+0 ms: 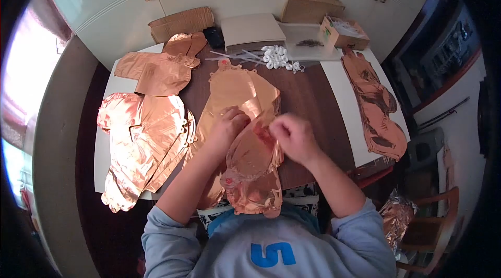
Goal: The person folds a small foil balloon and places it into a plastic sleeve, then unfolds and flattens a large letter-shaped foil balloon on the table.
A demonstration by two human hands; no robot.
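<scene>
A flat, uninflated copper-coloured foil balloon (250, 155) lies across the near middle of the table, its upper part raised between my hands. My left hand (231, 127) is closed on the raised foil at its left side. Close against the right edge of the same foil is my right hand (293, 136), its fingers curled together; what they pinch is hidden. Beneath and beyond, another flat foil balloon (232, 85) with small tabs along its rim rests on the dark tabletop.
Flat foil balloons (141, 147) are piled on the left, and a further stack (370, 106) lies on the right. White ribbon rolls (275, 57), pale straws (245, 56), a cardboard stack (253, 30) and a small box (344, 33) sit at the back. A wooden chair (430, 231) stands at right.
</scene>
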